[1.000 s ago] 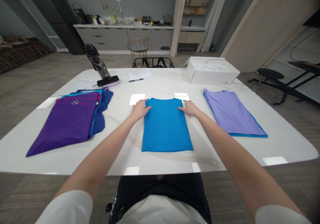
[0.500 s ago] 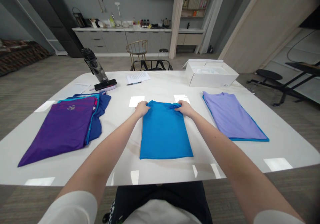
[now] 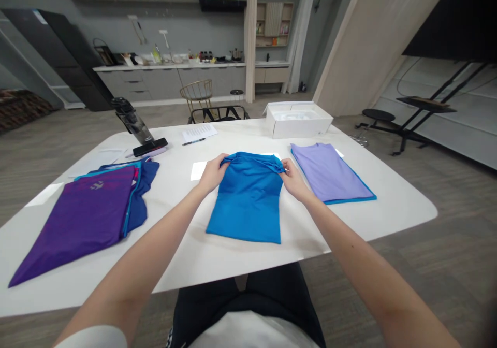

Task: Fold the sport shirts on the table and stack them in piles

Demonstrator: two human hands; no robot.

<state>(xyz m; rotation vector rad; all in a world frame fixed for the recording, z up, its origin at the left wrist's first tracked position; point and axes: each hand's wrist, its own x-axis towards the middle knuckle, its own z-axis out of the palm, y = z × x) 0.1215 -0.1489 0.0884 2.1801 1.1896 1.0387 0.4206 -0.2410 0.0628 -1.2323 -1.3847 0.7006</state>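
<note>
Blue shirt [image 3: 248,203], one: folded into a rough rectangle, set on the white table [image 3: 404,203] directly in front of the person, between two lots of clothing. Near hem flat on the tabletop; far edge gathered into creases, seemingly raised a little; soft wrinkles across the middle.

Left hand [image 3: 213,174]: thumb and fingers closed on the far left corner of the blue shirt. Right hand [image 3: 294,181]: pinching the bunched cloth at the far right corner.

Lot at the right: a lavender shirt [image 3: 330,172], folded, neck edge away from the person, laid on a blue garment [image 3: 355,201] that shows as a border along the side and near edge. Neat, nearly squared.

Lot at the left: a purple garment [image 3: 85,218] with a small pale print, spread over navy cloth [image 3: 149,179] and some teal edging. Looser, corners uneven; number of pieces underneath cannot be told.

Condition of the work, by judgement: two pieces at the right appear finished; the blue shirt looks folded down to size, though gripped at its far corners and well short of settled, and it lies apart from the neat lot. Left-hand lot appears untreated, so several pieces probably remain.

Also on the table, far side: open white box [image 3: 298,129], handheld vacuum [image 3: 134,122], printed paper [image 3: 200,131], pen [image 3: 193,141].
</note>
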